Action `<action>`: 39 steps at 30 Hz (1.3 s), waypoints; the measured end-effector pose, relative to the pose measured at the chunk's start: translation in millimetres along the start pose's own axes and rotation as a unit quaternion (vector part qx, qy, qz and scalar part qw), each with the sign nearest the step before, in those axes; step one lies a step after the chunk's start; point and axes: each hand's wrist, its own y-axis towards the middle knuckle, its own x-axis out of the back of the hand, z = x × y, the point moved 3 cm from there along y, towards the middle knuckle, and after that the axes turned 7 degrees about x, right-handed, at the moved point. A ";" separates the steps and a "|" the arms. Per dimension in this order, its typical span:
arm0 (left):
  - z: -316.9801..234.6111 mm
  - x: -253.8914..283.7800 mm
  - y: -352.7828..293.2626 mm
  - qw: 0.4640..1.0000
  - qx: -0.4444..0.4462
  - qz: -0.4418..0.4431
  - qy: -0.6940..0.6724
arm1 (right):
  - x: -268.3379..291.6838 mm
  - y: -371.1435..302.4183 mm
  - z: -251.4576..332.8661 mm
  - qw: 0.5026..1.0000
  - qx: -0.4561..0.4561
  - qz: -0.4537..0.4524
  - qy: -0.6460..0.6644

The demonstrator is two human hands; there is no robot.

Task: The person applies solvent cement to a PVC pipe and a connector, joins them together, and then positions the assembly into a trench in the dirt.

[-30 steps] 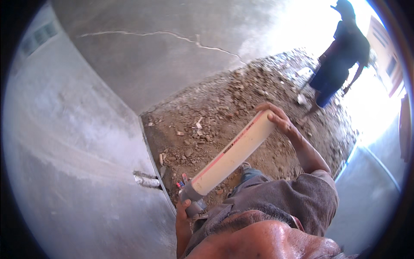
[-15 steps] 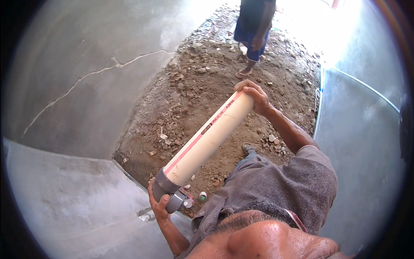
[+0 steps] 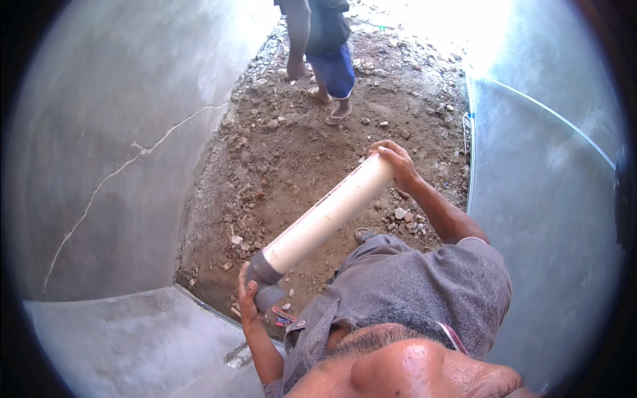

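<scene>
Two grey plastered walls flank rubble-strewn dirt ground.

One cream pipe runs from seven to one o'clock, with one grey fitting. Two hands grip it: left hand, right hand. One other person stands at twelve o'clock.

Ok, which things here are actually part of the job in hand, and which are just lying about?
In hand:
- cream plastic pipe, held across the body
- grey fitting on its lower end
- left hand on the fitting
- right hand at the pipe's far end

Lying about:
- loose stones on the dirt
- cracked concrete wall
- another person's sandalled feet
</scene>
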 end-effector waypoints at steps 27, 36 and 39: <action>-26.6 -54.9 -9.8 0.987 -0.014 0.091 0.131 | 29.8 -10.1 75.2 0.973 0.221 0.058 -0.025; -43.8 -40.6 -34.1 0.974 -0.035 0.071 0.211 | 6.1 -14.2 51.0 0.991 0.126 0.039 -0.019; -35.6 -42.3 -31.8 0.982 -0.022 0.070 0.174 | 7.6 -18.4 47.0 0.993 0.093 0.030 -0.067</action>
